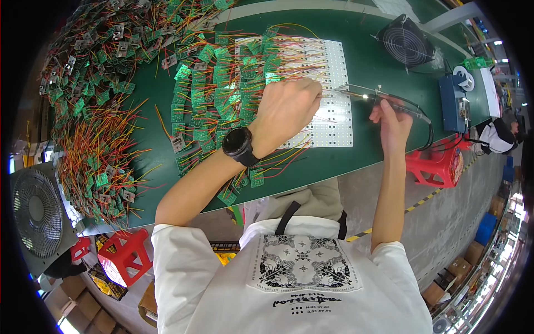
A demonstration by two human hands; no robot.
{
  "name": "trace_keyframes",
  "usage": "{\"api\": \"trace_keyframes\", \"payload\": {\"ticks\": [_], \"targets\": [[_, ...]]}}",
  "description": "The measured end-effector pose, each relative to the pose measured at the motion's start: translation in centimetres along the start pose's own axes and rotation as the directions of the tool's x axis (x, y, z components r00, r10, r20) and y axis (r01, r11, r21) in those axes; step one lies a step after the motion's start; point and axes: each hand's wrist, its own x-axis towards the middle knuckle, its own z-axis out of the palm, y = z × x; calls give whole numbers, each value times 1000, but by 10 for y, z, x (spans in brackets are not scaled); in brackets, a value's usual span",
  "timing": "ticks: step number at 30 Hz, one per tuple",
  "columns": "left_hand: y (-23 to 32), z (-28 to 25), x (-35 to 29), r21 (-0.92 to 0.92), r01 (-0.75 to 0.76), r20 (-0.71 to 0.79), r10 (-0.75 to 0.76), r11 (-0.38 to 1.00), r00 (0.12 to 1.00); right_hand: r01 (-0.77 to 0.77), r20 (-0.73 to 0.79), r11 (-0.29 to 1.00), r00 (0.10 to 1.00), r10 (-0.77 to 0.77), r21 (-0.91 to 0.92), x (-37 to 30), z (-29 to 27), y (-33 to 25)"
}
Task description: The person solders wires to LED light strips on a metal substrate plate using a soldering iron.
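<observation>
A white panel board (337, 125) dotted with rows of small round spots lies on the green table. My left hand (289, 108), a black watch on its wrist, is closed over the panel with its fingertips pinched; what they hold is hidden. My right hand (391, 119) grips a soldering iron (397, 106) with a thin curved metal tube along it. The iron's tip points left, close to my left fingertips at the panel. Rows of small green circuit boards (225, 92) with red and yellow wires lie left of the panel, some wires reaching across it.
Heaped circuit boards (105, 50) and a bundle of wired ones (103, 161) cover the table's left side. A black fan (406, 43) stands at the back right, a blue box (453, 103) with a white reel (463, 78) at the right. Red stools (436, 167) stand below the table edge.
</observation>
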Motion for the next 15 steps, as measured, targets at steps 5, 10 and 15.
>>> {"api": "trace_keyframes", "payload": {"ticks": [5,10,15], "targets": [[1,6,0,190,-117,-40,127,975,991,4,8,1000,1000,-5,16,1,1,-1],[14,0,1,62,-10,117,3,998,993,10,-4,1000,1000,-10,26,0,-2,1],[7,2,7,-157,63,46,-56,986,997,3,-5,1000,1000,-3,11,1,-3,1]]}}
